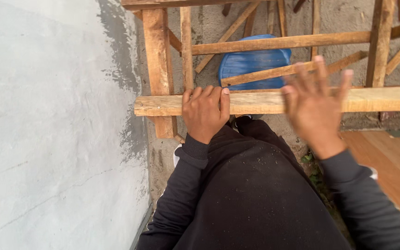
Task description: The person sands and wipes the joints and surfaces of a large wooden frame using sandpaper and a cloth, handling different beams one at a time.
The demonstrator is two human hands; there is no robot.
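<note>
— Gripping the horizontal plank [255,102] of the wooden scaffold [158,69]: left hand [203,113] clenched over it, right hand [315,99] blurred, fingers spread, released above it. Which step?

— Steadying, I'd judge; right needs a hold. Plastered grey wall [47,129] left, blue drum [253,62] and sandy ground far below

- On our left we see a grey plastered wall [47,129], darker and damp-looking along its edge.
- Below us lie sandy ground [209,23], a blue barrel [254,62] and flat wooden boards [394,166].
</note>
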